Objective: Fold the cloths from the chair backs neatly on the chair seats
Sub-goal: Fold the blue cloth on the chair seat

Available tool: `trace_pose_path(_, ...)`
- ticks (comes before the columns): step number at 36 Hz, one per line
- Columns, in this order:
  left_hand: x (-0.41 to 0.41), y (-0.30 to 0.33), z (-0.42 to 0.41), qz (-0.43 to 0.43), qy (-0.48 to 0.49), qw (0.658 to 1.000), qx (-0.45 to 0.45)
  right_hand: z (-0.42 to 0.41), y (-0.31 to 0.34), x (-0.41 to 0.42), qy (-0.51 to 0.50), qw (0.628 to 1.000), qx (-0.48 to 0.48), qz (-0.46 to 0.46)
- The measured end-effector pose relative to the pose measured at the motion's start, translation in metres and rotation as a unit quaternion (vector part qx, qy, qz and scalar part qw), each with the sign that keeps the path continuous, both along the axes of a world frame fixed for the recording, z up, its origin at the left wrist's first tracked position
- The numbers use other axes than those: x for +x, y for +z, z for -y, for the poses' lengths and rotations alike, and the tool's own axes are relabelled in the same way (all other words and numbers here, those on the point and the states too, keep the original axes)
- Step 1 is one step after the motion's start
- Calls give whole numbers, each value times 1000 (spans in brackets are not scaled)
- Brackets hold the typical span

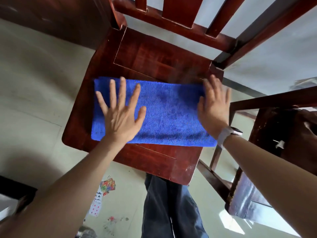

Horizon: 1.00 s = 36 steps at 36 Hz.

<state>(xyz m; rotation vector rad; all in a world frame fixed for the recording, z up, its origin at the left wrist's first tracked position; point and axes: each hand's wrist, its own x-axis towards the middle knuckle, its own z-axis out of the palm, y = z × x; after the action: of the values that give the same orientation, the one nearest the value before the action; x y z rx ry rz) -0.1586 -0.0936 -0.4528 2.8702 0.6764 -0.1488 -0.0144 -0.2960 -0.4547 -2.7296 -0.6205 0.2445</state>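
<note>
Head view looks down on a blue cloth lying folded as a flat rectangle across the wooden chair seat. Left hand rests flat on its left part, fingers spread straight. Right hand, fingers straight and blurred, lies over the cloth's right end, gripping nothing.

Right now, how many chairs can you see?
2. One chair is in the middle, with the blue cloth lying folded on its seat under both hands. A second chair is at the right edge, only partly in view. Others may stand out of frame.
</note>
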Motion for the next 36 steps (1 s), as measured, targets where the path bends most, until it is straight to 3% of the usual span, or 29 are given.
trace_pose_path(3,-4,4,36,-1,-27,999,-20,20,6,12,-189,978,72,-45)
trace_pose_path(6,-10,-2,63,-41,-24,998,-44,31,10,6,-292,934,103,-181)
trace_pose_path(9,-12,-10,75,-82,-9,995,-53,35,12,-9,-300,911,119,-258)
trace_pose_path(17,-9,-12,77,-119,-9,992,-52,37,13,-16,-380,843,145,-352)
trace_pose_path(22,-5,-5,74,-116,-4,989,-89,35,26,-14,-361,848,160,-354)
trace_pose_path(26,3,13,75,-14,95,968,-233,29,52,-14,-326,858,177,-355)
trace_pose_path(28,8,36,73,51,218,899,-376,15,68,-18,-299,853,197,-379)
trace_pose_path(29,9,49,71,56,277,839,-465,3,77,-21,-282,841,221,-406)
trace_pose_path(31,8,69,68,67,380,684,-620,-24,98,-28,-233,799,279,-479)
trace_pose_path(33,0,76,66,89,443,556,-697,-48,114,-31,-153,774,295,-540)
trace_pose_path(34,-4,76,65,103,465,522,-707,-57,117,-30,-113,780,283,-547)
trace_pose_path(36,-13,74,64,144,513,466,-706,-71,115,-27,-53,833,238,-496)
